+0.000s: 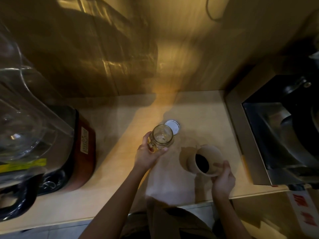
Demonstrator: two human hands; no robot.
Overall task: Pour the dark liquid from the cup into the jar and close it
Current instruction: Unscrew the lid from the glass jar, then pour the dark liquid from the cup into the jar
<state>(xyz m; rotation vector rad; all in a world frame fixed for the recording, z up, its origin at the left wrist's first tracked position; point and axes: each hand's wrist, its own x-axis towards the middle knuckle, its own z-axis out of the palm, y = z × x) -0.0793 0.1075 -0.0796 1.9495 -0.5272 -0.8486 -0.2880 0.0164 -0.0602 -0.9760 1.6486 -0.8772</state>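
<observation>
Two hands: left grips round glass jar, right tilted tan cup.

I see the jar, clear glass and open-mouthed, standing upright and looking empty near the middle of the counter. Its round silvery lid lies flat just behind it, partly hidden by the jar's rim. To the jar's right is the tan cup, tilted toward the jar, with dark liquid inside.
</observation>
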